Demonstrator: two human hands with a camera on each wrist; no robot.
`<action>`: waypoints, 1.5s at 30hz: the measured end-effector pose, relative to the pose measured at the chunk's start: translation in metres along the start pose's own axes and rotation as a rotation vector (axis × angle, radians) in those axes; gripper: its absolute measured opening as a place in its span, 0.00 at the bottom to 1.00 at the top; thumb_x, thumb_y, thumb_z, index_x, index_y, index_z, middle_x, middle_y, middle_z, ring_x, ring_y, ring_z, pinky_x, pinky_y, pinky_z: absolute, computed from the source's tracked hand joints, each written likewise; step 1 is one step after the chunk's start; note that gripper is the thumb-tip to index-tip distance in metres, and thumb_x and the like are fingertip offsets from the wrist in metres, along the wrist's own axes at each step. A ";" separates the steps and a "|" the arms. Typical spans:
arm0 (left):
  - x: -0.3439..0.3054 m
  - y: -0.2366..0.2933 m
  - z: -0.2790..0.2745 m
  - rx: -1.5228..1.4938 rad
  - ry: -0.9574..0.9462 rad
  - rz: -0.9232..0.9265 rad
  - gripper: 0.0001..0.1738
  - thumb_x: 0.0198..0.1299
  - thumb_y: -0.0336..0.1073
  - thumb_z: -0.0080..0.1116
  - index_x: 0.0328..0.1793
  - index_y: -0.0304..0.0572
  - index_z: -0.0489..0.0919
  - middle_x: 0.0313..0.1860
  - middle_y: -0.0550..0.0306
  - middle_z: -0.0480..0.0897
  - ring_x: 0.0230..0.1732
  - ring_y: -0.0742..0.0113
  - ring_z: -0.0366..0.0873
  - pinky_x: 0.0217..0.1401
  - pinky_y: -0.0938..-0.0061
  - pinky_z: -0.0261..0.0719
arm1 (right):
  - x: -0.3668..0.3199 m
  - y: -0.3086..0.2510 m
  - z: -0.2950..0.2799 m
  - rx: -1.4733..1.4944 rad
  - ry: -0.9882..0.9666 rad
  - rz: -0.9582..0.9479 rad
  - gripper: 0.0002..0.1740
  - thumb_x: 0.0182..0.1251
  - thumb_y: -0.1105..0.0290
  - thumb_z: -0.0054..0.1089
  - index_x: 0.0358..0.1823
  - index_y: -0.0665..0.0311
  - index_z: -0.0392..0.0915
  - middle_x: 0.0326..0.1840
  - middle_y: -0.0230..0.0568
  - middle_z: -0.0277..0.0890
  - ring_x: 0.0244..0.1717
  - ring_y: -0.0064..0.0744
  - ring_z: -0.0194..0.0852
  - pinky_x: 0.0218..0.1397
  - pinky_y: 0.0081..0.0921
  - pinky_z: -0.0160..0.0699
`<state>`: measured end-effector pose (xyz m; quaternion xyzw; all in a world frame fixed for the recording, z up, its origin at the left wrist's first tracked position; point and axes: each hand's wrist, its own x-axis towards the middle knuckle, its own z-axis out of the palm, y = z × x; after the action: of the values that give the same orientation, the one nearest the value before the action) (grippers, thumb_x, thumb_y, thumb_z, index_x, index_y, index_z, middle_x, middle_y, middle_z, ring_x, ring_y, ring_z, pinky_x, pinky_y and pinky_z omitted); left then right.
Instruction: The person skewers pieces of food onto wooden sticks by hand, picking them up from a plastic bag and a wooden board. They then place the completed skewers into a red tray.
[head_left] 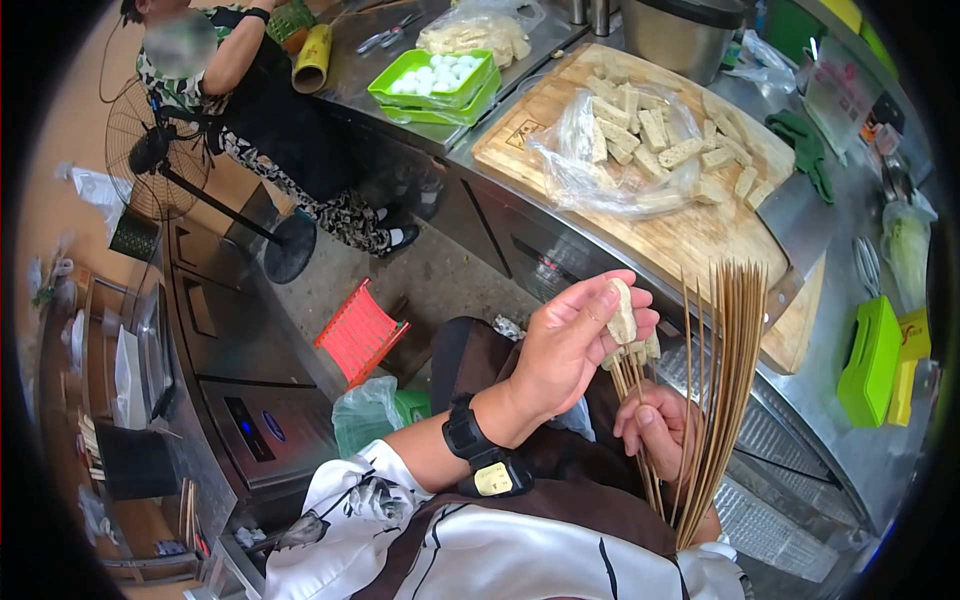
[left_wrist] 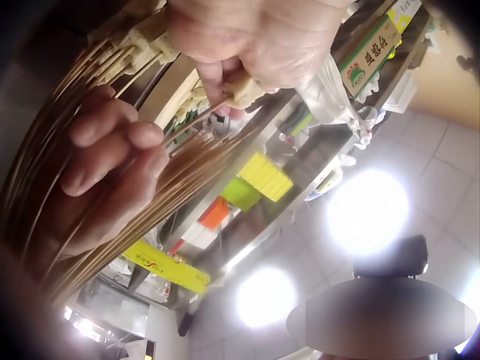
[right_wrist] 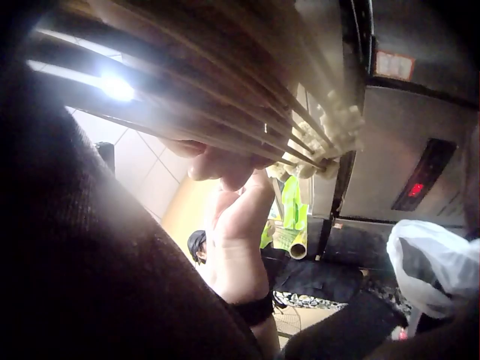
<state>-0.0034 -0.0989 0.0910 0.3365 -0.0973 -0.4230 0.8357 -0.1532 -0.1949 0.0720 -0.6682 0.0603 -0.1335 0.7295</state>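
Observation:
My left hand pinches a pale, porous tofu strip between thumb and fingers. In the left wrist view a skewer's tip meets this tofu strip. Just below and to the right, my right hand grips bamboo skewers, its thumb and fingers pinching the one that points at the strip. A fanned bundle of bare bamboo skewers rises beside the right hand. Several skewers in the right hand carry tofu pieces at their ends, partly hidden behind the left fingers in the head view.
A wooden board on the steel counter bears an open plastic bag of tofu strips. A cleaver lies at its right edge. Green baskets hold white balls. A red stool, a fan and another person are to the left.

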 end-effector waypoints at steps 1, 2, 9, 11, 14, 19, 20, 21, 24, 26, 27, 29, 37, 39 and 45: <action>-0.001 -0.001 0.000 0.001 0.000 0.000 0.20 0.73 0.38 0.48 0.64 0.33 0.70 0.52 0.48 0.81 0.50 0.60 0.82 0.58 0.62 0.80 | 0.001 0.000 0.000 0.001 0.000 -0.001 0.13 0.75 0.69 0.43 0.34 0.67 0.75 0.19 0.34 0.70 0.23 0.24 0.67 0.36 0.25 0.67; -0.003 -0.001 0.000 0.006 -0.002 -0.009 0.19 0.72 0.37 0.49 0.64 0.33 0.71 0.52 0.47 0.81 0.50 0.60 0.82 0.58 0.62 0.80 | 0.001 0.000 0.001 0.005 -0.005 -0.014 0.14 0.75 0.69 0.43 0.34 0.67 0.74 0.20 0.34 0.70 0.23 0.23 0.67 0.35 0.24 0.67; -0.012 -0.005 0.000 0.047 -0.022 -0.055 0.19 0.72 0.37 0.50 0.63 0.32 0.72 0.51 0.46 0.82 0.51 0.59 0.82 0.57 0.63 0.81 | 0.000 -0.005 0.003 0.027 0.000 0.060 0.14 0.75 0.70 0.42 0.35 0.68 0.74 0.23 0.35 0.70 0.22 0.22 0.67 0.32 0.20 0.67; -0.014 -0.004 -0.001 0.080 -0.021 -0.069 0.19 0.72 0.37 0.50 0.62 0.32 0.72 0.51 0.45 0.82 0.51 0.59 0.82 0.57 0.63 0.81 | 0.000 0.001 0.002 0.040 -0.007 0.029 0.13 0.75 0.70 0.42 0.36 0.69 0.74 0.24 0.36 0.71 0.23 0.21 0.67 0.32 0.20 0.67; -0.015 0.000 -0.005 0.191 -0.008 -0.081 0.18 0.71 0.37 0.52 0.61 0.32 0.73 0.51 0.46 0.82 0.51 0.60 0.82 0.57 0.65 0.81 | -0.002 0.001 0.000 0.067 -0.010 0.032 0.11 0.75 0.72 0.43 0.38 0.69 0.74 0.28 0.36 0.71 0.25 0.22 0.69 0.34 0.20 0.69; -0.009 0.006 -0.021 0.436 0.024 -0.078 0.13 0.69 0.35 0.56 0.54 0.34 0.78 0.45 0.54 0.83 0.43 0.72 0.81 0.45 0.78 0.80 | 0.005 0.001 0.009 -0.181 0.359 -0.145 0.10 0.75 0.73 0.43 0.46 0.68 0.74 0.36 0.44 0.77 0.40 0.31 0.76 0.50 0.30 0.74; -0.008 0.007 -0.021 0.442 0.009 -0.076 0.13 0.69 0.35 0.56 0.54 0.34 0.78 0.45 0.54 0.83 0.43 0.72 0.81 0.45 0.78 0.80 | 0.008 0.001 0.004 -0.184 0.370 -0.157 0.10 0.75 0.73 0.43 0.46 0.68 0.74 0.36 0.44 0.77 0.40 0.31 0.76 0.50 0.30 0.74; -0.006 0.007 -0.022 0.511 0.006 -0.076 0.12 0.69 0.35 0.56 0.54 0.35 0.78 0.41 0.57 0.83 0.39 0.75 0.79 0.41 0.80 0.78 | 0.013 -0.001 0.000 -0.469 0.332 -0.340 0.09 0.73 0.74 0.46 0.46 0.66 0.77 0.40 0.43 0.79 0.46 0.36 0.76 0.54 0.32 0.75; -0.005 0.011 -0.016 0.632 0.015 -0.143 0.12 0.66 0.34 0.59 0.52 0.37 0.78 0.42 0.61 0.79 0.36 0.78 0.73 0.39 0.82 0.73 | 0.012 -0.005 -0.004 -0.717 0.239 -0.537 0.09 0.67 0.75 0.54 0.45 0.62 0.81 0.49 0.39 0.82 0.56 0.45 0.75 0.64 0.39 0.71; -0.005 0.009 -0.008 1.029 0.187 0.261 0.14 0.62 0.33 0.62 0.51 0.36 0.78 0.51 0.57 0.76 0.43 0.75 0.71 0.45 0.80 0.71 | 0.011 -0.008 -0.007 -0.645 0.054 -0.541 0.10 0.64 0.74 0.57 0.45 0.61 0.81 0.47 0.38 0.82 0.58 0.44 0.74 0.64 0.41 0.70; -0.007 0.017 -0.001 1.156 0.164 0.295 0.16 0.58 0.31 0.64 0.52 0.36 0.78 0.58 0.55 0.72 0.52 0.73 0.70 0.52 0.76 0.70 | 0.011 -0.008 -0.007 -0.669 0.047 -0.540 0.11 0.61 0.75 0.58 0.45 0.59 0.82 0.46 0.36 0.83 0.58 0.44 0.73 0.63 0.43 0.70; -0.010 0.030 0.009 1.288 0.031 0.462 0.17 0.58 0.30 0.63 0.53 0.36 0.78 0.57 0.54 0.73 0.54 0.72 0.70 0.54 0.75 0.70 | 0.011 -0.006 -0.007 -0.656 0.062 -0.533 0.11 0.61 0.76 0.59 0.44 0.59 0.82 0.46 0.36 0.83 0.57 0.44 0.73 0.62 0.43 0.70; -0.002 0.024 0.026 0.693 -0.228 0.146 0.06 0.66 0.28 0.56 0.46 0.33 0.78 0.42 0.57 0.82 0.45 0.74 0.76 0.52 0.77 0.73 | 0.009 -0.009 -0.013 -0.560 0.064 -0.457 0.11 0.62 0.79 0.56 0.44 0.60 0.81 0.47 0.36 0.82 0.56 0.45 0.72 0.63 0.41 0.68; -0.001 0.031 0.024 0.631 -0.335 0.128 0.05 0.66 0.28 0.57 0.44 0.33 0.78 0.42 0.57 0.82 0.44 0.76 0.76 0.50 0.78 0.74 | 0.003 -0.008 -0.020 -0.335 0.094 -0.345 0.12 0.64 0.77 0.53 0.47 0.63 0.80 0.50 0.38 0.80 0.58 0.46 0.70 0.65 0.43 0.64; 0.022 0.045 0.016 0.802 -0.343 0.018 0.07 0.68 0.29 0.54 0.47 0.34 0.78 0.46 0.58 0.81 0.46 0.75 0.76 0.53 0.77 0.73 | 0.000 -0.019 -0.030 -0.327 -0.046 -0.338 0.12 0.58 0.69 0.61 0.41 0.65 0.79 0.46 0.45 0.78 0.54 0.47 0.70 0.60 0.42 0.65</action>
<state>0.0321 -0.1052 0.1288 0.5586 -0.3941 -0.3942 0.6143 -0.1636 -0.2246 0.0881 -0.7808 -0.0481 -0.2269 0.5802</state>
